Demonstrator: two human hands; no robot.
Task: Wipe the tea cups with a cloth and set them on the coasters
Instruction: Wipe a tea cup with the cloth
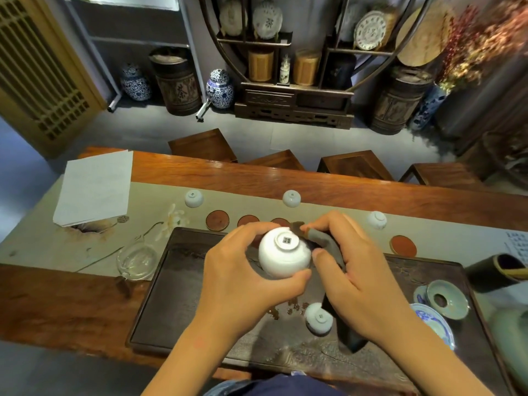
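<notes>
— What are you holding there?

— I am gripping a white tea cup (284, 254) in my left hand (243, 270), upside down, so that its foot ring and the small dark mark on the base are facing up at me. My thumb is curling under its near side and my fingers are wrapping over the far side.

— And the other hand?

— My right hand (354, 270) is pinching a dark grey cloth (323, 241) against the right side of that cup. The cloth is hanging down past my palm, and its lower end (350, 335) is trailing onto the dark tea tray (177, 295).

— Where are you doing this?

— I am holding the cup above the tray, which is sitting on the wooden table (63, 304). Another white cup (318, 318) is lying inverted on the tray just under my right wrist.

— And the rest of the cups?

— Three more are standing upside down on the grey runner (37, 238) beyond the tray: one at far left (194, 198), one in the middle (291, 198), one at right (377, 220).

— The coasters?

— Round reddish-brown ones are lying in a row along the tray's far edge. I am seeing one at left (217, 220), a second beside it (248, 220), a third partly hidden behind my fingers, and another off to the right (403, 246). Nothing is sitting on those.

— Anything else close by?

— A glass pitcher (137, 261) is resting just left of the tray, and a sheet of paper (94, 187) is lying at the table's far left.
</notes>
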